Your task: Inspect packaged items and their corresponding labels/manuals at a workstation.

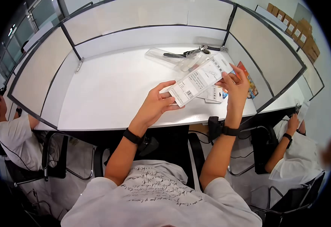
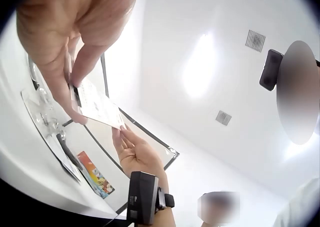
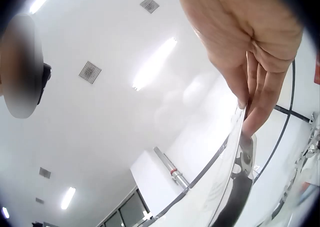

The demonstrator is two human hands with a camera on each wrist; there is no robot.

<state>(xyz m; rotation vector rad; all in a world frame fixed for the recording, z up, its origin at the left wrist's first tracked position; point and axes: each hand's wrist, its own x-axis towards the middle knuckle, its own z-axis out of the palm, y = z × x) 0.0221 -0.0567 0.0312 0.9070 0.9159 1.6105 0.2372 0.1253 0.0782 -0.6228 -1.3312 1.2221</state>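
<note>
Both hands hold up a long blister pack point(image 1: 195, 82), its white printed back card facing the head camera. The left hand point(image 1: 154, 103) pinches the lower left end between thumb and fingers. At the upper right end, the right hand point(image 1: 236, 85) grips the card's edge with thumb and fingers. On the pack's far side, the right wrist view shows a tool point(image 3: 245, 159) with a grey metal head and a dark handle; its exact kind I cannot tell. Below the pack, another white card package point(image 1: 214, 95) lies on the table, partly covered in the head view.
Clear plastic packaging point(image 1: 160, 57) and black-handled items point(image 1: 174, 55) lie at the back of the white table point(image 1: 101, 90). A colourful printed sheet point(image 1: 251, 84) is by the right partition point(image 1: 265, 49). Other people sit on both sides, beyond the partitions.
</note>
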